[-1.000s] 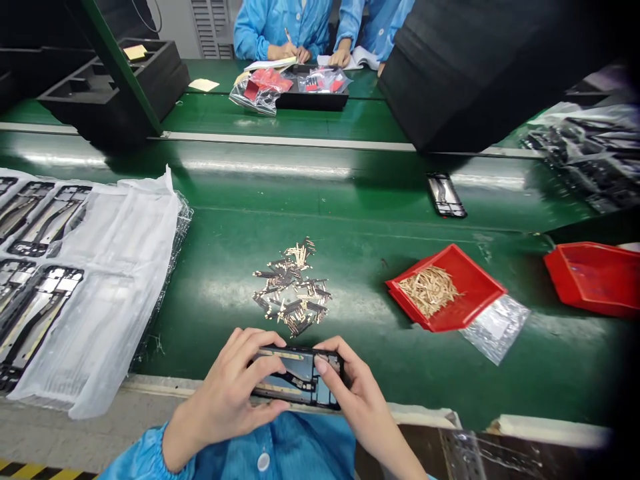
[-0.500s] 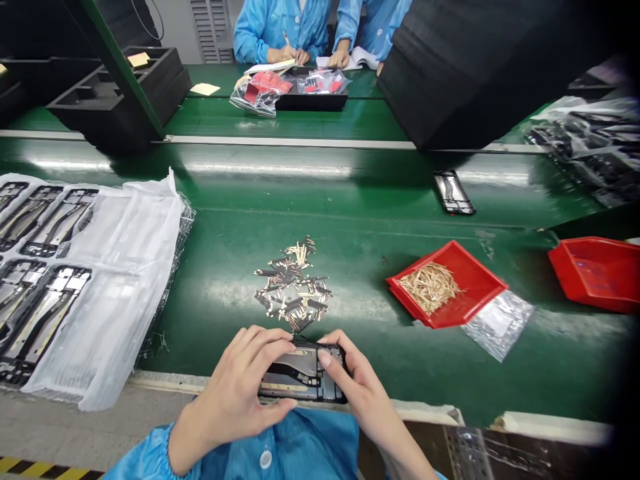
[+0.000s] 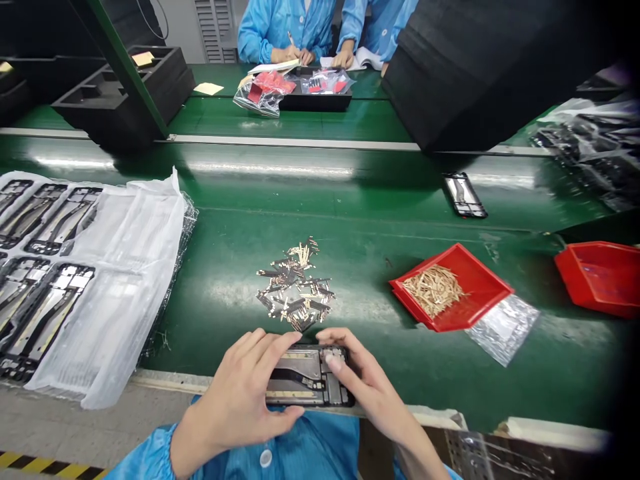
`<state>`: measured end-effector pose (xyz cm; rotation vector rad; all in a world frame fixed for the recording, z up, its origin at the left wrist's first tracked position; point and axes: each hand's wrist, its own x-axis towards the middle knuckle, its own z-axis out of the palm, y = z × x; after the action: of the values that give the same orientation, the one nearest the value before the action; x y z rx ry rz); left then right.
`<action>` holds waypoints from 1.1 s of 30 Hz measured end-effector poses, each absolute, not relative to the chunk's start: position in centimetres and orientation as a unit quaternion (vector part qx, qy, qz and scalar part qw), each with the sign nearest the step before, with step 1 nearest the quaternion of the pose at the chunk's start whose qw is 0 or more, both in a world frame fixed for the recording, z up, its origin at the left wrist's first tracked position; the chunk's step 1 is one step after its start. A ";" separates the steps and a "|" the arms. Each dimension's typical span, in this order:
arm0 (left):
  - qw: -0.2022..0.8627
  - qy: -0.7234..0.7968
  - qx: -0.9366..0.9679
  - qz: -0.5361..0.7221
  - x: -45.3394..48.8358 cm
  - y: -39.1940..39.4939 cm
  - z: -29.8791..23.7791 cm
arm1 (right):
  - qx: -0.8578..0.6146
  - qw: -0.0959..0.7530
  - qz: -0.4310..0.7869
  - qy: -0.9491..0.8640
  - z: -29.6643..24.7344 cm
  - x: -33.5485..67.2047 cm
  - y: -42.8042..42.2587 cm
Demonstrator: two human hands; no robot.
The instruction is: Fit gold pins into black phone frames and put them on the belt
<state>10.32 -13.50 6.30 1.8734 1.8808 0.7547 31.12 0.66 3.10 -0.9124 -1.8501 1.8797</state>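
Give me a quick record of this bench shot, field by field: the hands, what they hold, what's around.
left hand: grips the phone frame at its left end
right hand: holds the frame's right end, thumb on top
nearest: pile of small metal parts on the green belt, beyond the frame
right side: red tray of gold parts, clear bag against it
left side: rows of frames, white sheet over some
far side: people in blue

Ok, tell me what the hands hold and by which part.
Both hold one black phone frame: the left hand grips its left end, the right hand its right end, fingers over the far edge.
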 end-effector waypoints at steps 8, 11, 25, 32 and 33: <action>0.209 0.654 0.674 0.274 9.7 -13.1 7.3 | -0.190 0.322 0.467 -0.801 3.5 30.9 2.5; 0.179 0.658 0.661 0.313 9.9 -12.8 6.9 | -0.173 0.336 0.443 -0.813 3.5 30.9 2.6; -0.001 0.649 0.563 0.512 11.4 -12.2 3.7 | -0.168 0.350 0.368 -0.845 4.8 30.5 0.9; -0.039 0.629 0.581 0.515 11.2 -12.3 3.6 | -0.234 0.335 0.468 -0.784 4.0 30.6 0.2; -0.046 0.628 0.583 0.514 11.2 -12.3 3.7 | -0.250 0.333 0.489 -0.767 3.9 30.6 0.2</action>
<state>11.22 -12.32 3.72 1.8877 2.0325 1.6629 30.61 0.16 3.87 -0.6521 -2.0033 1.2760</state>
